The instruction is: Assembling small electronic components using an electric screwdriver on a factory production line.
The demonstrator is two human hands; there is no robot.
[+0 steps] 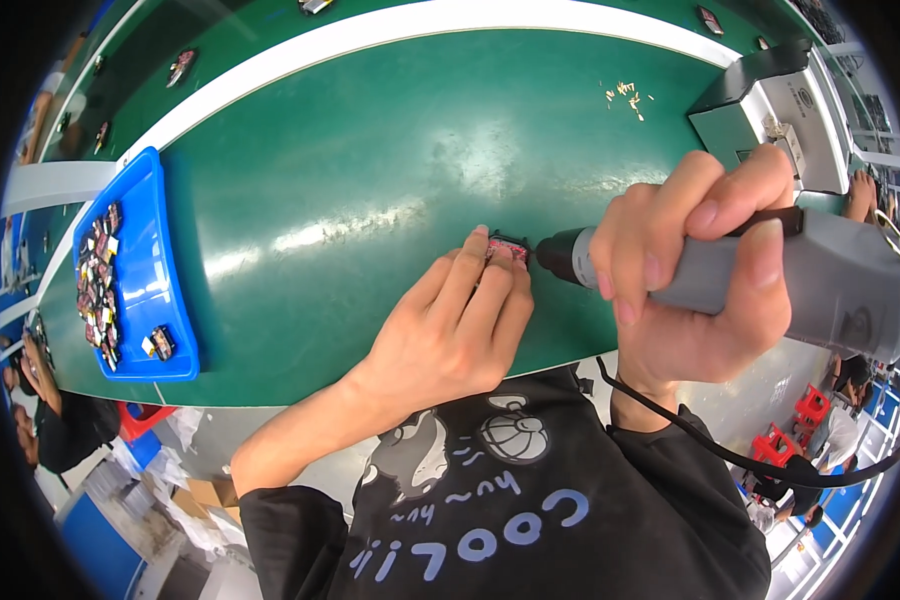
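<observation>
My right hand (695,260) is wrapped round a grey electric screwdriver (820,280) with a black nose, held nearly level and pointing left. Its tip meets or nearly meets the right side of a small black-and-red electronic assembly (510,247) on the green table; contact is too small to tell. My left hand (455,325) pins that assembly down, fingertips pressed on and around it. Those fingers hide part of it. From the tool's back end, a black cable (710,445) loops down past my right forearm.
A blue tray (175,300) at the left holds several similar small assemblies. Tiny gold-coloured pieces (627,98) lie scattered at the far right, near a black-and-white machine (770,110). A white rail (450,22) borders the green table (300,150). Other people sit on both sides.
</observation>
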